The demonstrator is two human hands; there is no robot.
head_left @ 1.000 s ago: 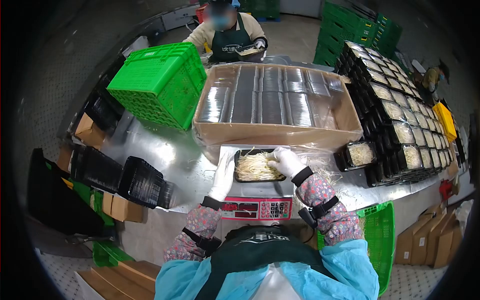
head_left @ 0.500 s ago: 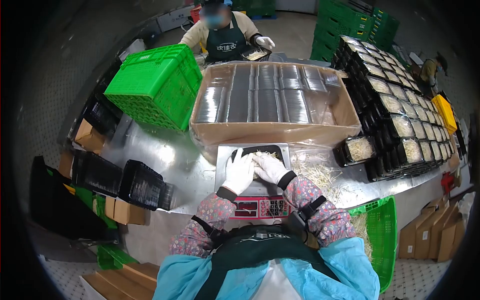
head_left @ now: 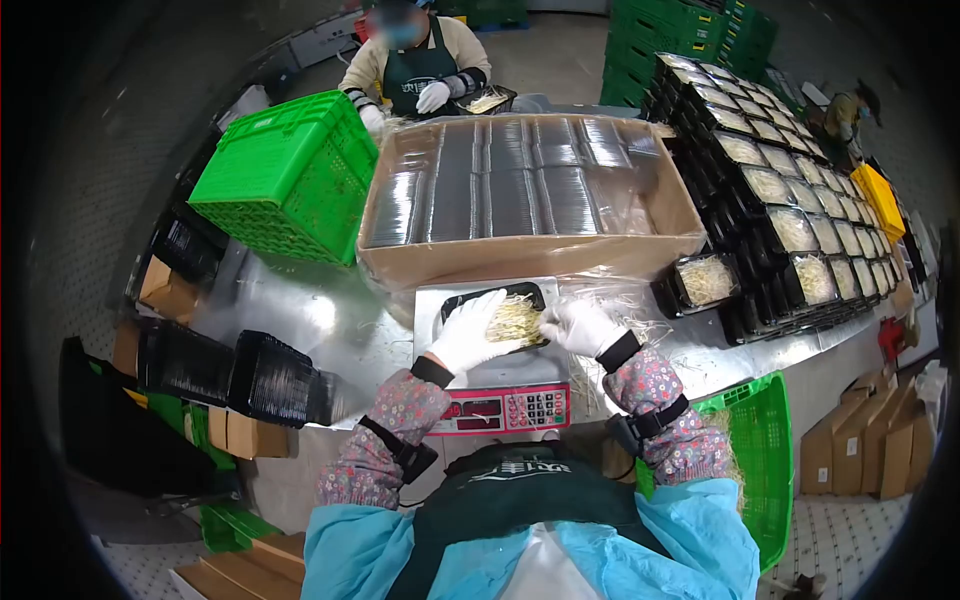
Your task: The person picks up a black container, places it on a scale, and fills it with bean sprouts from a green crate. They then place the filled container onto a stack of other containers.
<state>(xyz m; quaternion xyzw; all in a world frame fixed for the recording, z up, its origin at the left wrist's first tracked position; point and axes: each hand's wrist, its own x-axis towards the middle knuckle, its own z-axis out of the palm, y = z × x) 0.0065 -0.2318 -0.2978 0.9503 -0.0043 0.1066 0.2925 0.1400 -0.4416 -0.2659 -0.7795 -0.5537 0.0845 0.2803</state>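
Note:
A black plastic tray (head_left: 533,291) filled with pale bean sprouts (head_left: 514,322) rests on the metal plate of a digital scale (head_left: 508,408) with a red keypad panel. My left hand (head_left: 470,334), in a white glove, lies over the tray's left part with its fingers stretched out along the sprouts. At the tray's right edge is my right hand (head_left: 580,328), also gloved, its fingers curled into a pinch beside the sprouts. What the pinch holds is too small to make out. Loose sprouts lie on the metal table right of the scale.
Behind the scale stands a carton (head_left: 530,255) of stacked plastic lids. Packed sprout trays (head_left: 765,185) are piled at right, a green crate (head_left: 280,180) stands at left, and black trays (head_left: 270,375) are stacked nearby. Another green crate (head_left: 765,470) is below right. A co-worker (head_left: 415,70) stands opposite.
My right hand has moved off the sprouts to the tray's right edge and curled into a pinch. My left hand stays on the tray, and more sprouts show. The co-worker's hands have moved.

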